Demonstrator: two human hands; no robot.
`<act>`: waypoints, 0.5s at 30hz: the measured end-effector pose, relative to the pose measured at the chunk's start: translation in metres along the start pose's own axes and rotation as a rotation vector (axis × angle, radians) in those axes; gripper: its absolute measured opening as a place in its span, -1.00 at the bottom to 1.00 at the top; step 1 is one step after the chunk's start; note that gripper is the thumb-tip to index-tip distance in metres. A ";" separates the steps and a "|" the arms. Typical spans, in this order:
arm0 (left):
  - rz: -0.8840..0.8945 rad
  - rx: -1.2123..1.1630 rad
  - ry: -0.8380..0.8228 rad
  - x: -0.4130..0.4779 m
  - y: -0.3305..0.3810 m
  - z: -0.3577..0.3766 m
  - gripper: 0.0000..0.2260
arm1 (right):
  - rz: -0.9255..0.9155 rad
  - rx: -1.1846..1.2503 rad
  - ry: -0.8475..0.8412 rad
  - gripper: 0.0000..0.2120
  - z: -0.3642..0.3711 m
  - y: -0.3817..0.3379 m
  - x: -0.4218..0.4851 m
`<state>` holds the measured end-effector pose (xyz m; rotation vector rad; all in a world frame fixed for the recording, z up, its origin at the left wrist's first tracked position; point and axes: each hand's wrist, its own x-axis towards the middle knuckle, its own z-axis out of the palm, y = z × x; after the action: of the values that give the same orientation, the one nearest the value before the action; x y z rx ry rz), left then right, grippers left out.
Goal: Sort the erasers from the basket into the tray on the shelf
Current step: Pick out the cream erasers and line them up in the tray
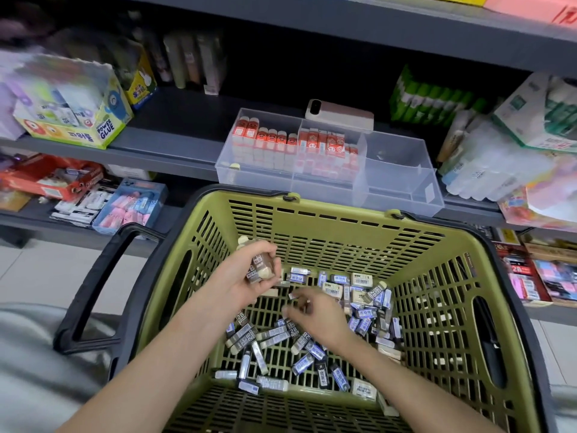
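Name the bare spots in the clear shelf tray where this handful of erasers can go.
Bare: the right compartment, between the divider beside the red erasers and the tray's right wall; also the front strip ahead of them, save one eraser at its left corner. The left and middle compartments' backs are crowded.

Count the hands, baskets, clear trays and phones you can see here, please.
Hands: 2, the left hand gripping erasers, and the right hand
Green basket: 1
Clear tray: 1
Phone: 1
Total: 5

Dark grey metal shelving (175,132), pale tiled floor (37,270), yellow glue box (78,126) at left, pink phone (340,115) on shelf
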<state>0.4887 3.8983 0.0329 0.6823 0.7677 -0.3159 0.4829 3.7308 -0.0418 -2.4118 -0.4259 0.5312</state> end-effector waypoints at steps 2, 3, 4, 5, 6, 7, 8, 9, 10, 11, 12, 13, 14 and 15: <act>-0.010 0.046 0.001 0.003 0.001 -0.003 -0.84 | 0.043 -0.176 -0.192 -0.65 0.017 0.012 0.004; -0.007 0.098 -0.010 0.004 0.001 -0.004 -0.83 | 0.063 -0.153 -0.205 -0.69 0.021 0.015 0.006; 0.001 0.168 -0.022 0.005 0.000 -0.005 -0.81 | 0.075 -0.105 -0.197 -0.76 0.023 0.018 0.008; 0.014 0.248 -0.031 0.007 -0.001 -0.007 -0.81 | 0.090 -0.035 -0.189 -0.83 0.024 0.020 0.008; 0.028 0.325 -0.034 0.010 -0.003 -0.009 -0.79 | 0.125 0.079 -0.188 -0.88 0.022 0.020 0.009; 0.039 0.390 -0.031 0.012 -0.005 -0.010 -0.77 | 0.175 0.246 -0.184 -0.90 0.017 0.020 0.008; 0.044 0.445 -0.022 0.015 -0.006 -0.013 -0.74 | 0.229 0.453 -0.179 -0.90 0.009 0.017 0.008; 0.040 0.492 -0.011 0.017 -0.007 -0.014 -0.69 | 0.278 0.664 -0.183 -0.89 -0.001 0.013 0.009; 0.023 0.534 -0.008 0.019 -0.009 -0.016 -0.65 | 0.303 0.841 -0.185 -0.86 -0.013 0.009 0.011; -0.012 0.563 -0.018 0.019 -0.010 -0.016 -0.62 | 0.297 0.963 -0.185 -0.84 -0.025 0.003 0.013; -0.067 0.565 -0.039 0.019 -0.012 -0.016 -0.59 | 0.258 1.054 -0.181 -0.83 -0.036 -0.003 0.015; -0.141 0.531 -0.065 0.019 -0.013 -0.016 -0.55 | 0.201 1.109 -0.171 -0.85 -0.046 -0.010 0.017; -0.214 0.472 -0.104 0.017 -0.016 -0.015 -0.50 | 0.150 1.116 -0.150 -0.89 -0.051 -0.017 0.018; -0.263 0.412 -0.153 0.015 -0.018 -0.014 -0.44 | 0.113 1.079 -0.125 -0.92 -0.053 -0.024 0.018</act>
<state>0.4828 3.8943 0.0067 0.9329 0.6503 -0.7719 0.5189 3.7294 0.0065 -1.3676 -0.0092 0.7220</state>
